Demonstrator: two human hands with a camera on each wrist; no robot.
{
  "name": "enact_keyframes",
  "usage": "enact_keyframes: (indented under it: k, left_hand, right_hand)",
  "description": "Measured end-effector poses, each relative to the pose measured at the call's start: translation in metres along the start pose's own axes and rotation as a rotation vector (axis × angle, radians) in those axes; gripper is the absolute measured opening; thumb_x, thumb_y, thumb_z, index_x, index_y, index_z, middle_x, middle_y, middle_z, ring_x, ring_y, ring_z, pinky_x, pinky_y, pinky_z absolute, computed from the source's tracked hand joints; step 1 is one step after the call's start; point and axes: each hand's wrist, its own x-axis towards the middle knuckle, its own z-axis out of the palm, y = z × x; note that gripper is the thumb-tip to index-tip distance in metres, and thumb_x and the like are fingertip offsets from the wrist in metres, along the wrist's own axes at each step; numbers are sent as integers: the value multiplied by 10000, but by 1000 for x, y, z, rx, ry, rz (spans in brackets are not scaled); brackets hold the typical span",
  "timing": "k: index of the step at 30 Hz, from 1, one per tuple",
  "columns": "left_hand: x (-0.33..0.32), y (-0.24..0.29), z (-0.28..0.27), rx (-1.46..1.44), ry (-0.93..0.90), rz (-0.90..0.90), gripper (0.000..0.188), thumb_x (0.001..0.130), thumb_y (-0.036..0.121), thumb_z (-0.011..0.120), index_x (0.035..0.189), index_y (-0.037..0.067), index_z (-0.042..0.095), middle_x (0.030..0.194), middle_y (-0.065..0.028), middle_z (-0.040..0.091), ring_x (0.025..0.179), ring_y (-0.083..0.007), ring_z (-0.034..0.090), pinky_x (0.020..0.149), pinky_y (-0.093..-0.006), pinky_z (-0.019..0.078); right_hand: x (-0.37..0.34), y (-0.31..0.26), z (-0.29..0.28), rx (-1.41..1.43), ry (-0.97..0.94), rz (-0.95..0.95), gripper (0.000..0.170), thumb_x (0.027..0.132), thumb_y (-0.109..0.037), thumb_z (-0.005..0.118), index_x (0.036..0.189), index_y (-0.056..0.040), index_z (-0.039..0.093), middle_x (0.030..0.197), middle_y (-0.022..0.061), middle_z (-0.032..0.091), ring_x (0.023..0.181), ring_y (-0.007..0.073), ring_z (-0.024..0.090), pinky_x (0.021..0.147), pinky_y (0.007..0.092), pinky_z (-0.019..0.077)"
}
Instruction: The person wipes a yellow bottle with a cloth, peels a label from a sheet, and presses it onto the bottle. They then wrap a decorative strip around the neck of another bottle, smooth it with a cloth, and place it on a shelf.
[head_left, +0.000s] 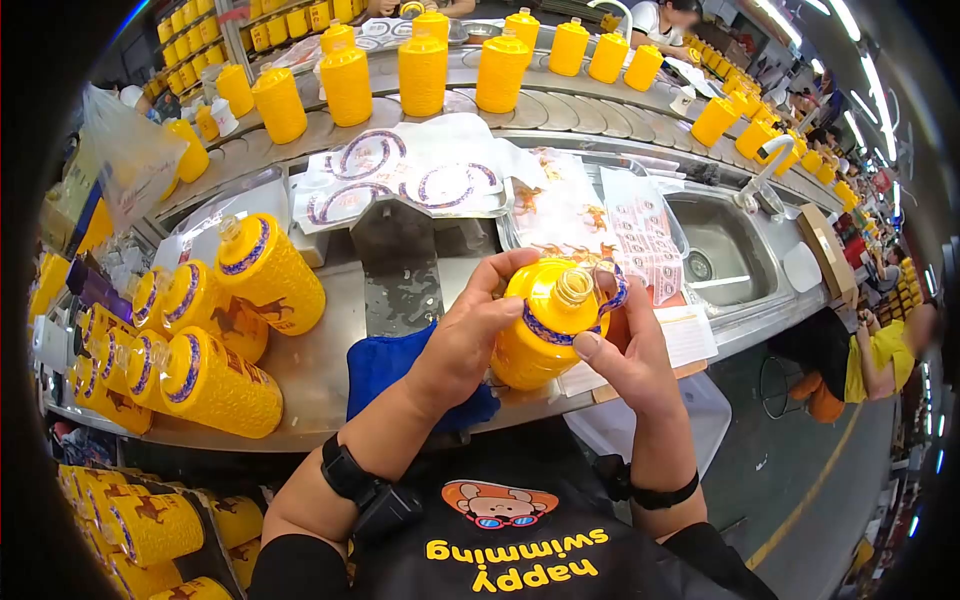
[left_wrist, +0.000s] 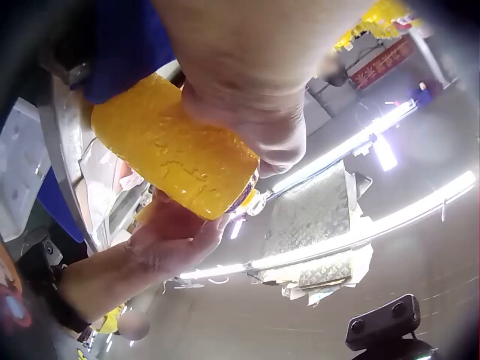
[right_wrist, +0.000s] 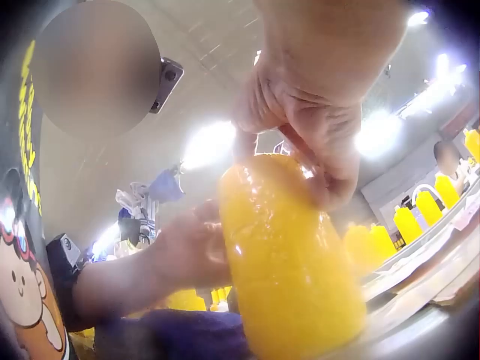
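Before my chest, a yellow glass bottle (head_left: pixel 530 362) with a clear threaded neck tilts toward me. My left hand (head_left: pixel 462 340) grips it from the left, thumb at its shoulder. A purple patterned decal strip (head_left: pixel 540 330) curves round the shoulder. On the right, its loose end (head_left: pixel 617 290) stands away from the glass at the fingers of my right hand (head_left: pixel 640 362), which pinch it while the thumb lies against the bottle's shoulder. The left wrist view shows the bottle's textured side (left_wrist: pixel 169 154); in the right wrist view its body (right_wrist: pixel 292 277) hides part of the left hand.
Banded yellow bottles (head_left: pixel 270 275) stand at left on the steel bench. Decal sheets (head_left: pixel 440 165) and printed sheets (head_left: pixel 570 205) lie ahead, a blue cloth (head_left: pixel 385 375) at the bench edge. A sink (head_left: pixel 715 250) is at right; a conveyor (head_left: pixel 460 103) carries plain yellow bottles behind.
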Motion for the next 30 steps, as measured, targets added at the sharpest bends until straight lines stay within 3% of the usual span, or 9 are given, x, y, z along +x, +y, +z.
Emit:
enact_keyframes:
  k: [4,13,16,19,20,23,27,28,30]
  left_hand:
    - [0,0,3,30,35,14,514,890,225,529,1349,39,396,1323,-102,471,1280,-204,437,1120,-345,284]
    - [-1,1,2,28,55,13,475,896,206,536,1321,37,407,1313,-100,471,1239,-198,464,1102,-336,302]
    - [-17,-7,-6,496,229,305,384,890,87,530,1269,55,477,1266,-126,521,1217,-244,475,1120,-376,291]
    - [-44,8,-4,1326,-4,716,390,844,53,578,1229,76,520,1186,-140,582,1175,-311,497,1114,-467,283]
    - [-49,3,0,1323,8,724,417,810,44,614,1218,90,534,1150,-142,609,1156,-362,499,1092,-535,285]
    - [-46,-1,-4,1369,77,715,402,820,60,620,1212,85,537,1151,-138,610,1151,-368,500,1073,-542,309]
    - [-26,0,2,1134,213,577,278,882,60,558,1159,47,545,1117,-153,603,1116,-359,513,1051,-436,352]
    - [-24,1,-2,1017,167,492,267,952,113,491,1207,32,493,1172,-122,547,1166,-199,493,996,-312,388]
    - [-16,-5,0,659,149,445,285,961,112,483,1235,39,454,1197,-96,520,1174,-175,479,1017,-309,365]
  right_hand:
    - [0,2,0,7,4,0,536,836,-33,661,1291,-14,379,1206,98,515,1145,141,529,992,294,423]
    - [-1,1,1,3,16,12,543,839,-25,653,1304,-18,374,1222,97,519,1157,151,521,1005,306,412]
    - [0,2,-1,-5,-11,-3,538,842,-24,651,1303,-19,374,1226,99,518,1159,155,522,1011,313,409]
    - [-2,2,0,2,1,-2,527,847,-23,645,1299,-19,374,1227,102,519,1161,158,523,1014,317,407]
    - [-2,1,1,3,2,6,524,849,-23,643,1298,-19,373,1227,104,519,1162,159,523,1014,318,407]
    - [0,4,1,-10,-7,-20,517,853,-22,636,1298,-19,373,1227,107,519,1164,160,524,1015,319,407]
    - [-2,1,5,11,19,-12,512,854,-21,634,1295,-18,374,1225,108,521,1163,160,526,1012,318,411]
    - [-3,1,5,-5,24,-15,511,854,-21,633,1295,-18,375,1224,107,522,1162,159,526,1011,318,412]
    - [-3,1,6,-35,34,-19,509,855,-22,633,1294,-18,376,1223,106,522,1160,159,527,1009,318,414]
